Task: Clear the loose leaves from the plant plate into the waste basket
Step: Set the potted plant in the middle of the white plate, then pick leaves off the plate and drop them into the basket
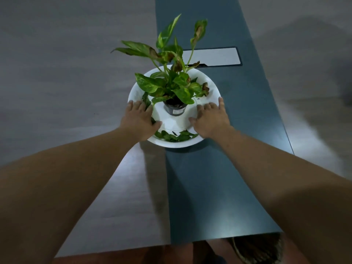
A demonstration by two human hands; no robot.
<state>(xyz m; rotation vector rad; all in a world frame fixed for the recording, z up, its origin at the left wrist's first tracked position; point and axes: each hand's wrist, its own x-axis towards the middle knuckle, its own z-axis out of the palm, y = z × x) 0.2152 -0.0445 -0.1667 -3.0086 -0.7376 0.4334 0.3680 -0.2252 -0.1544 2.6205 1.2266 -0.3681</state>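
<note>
Head view: the white plant plate (211, 82) was observed on the table (219, 178), carrying a potted plant (171, 86) in a dark pot (176, 108). Loose leaves (175, 136) were noted along the near rim and at the left edge. The left hand (140, 119) and right hand (210, 119) were laid open, fingers spread, on opposite sides of the plate, with nothing closed in either. A woven waste basket (257, 248) was partly seen below the near table edge. It is judged that the leaves should be gathered without the pot being tipped.
</note>
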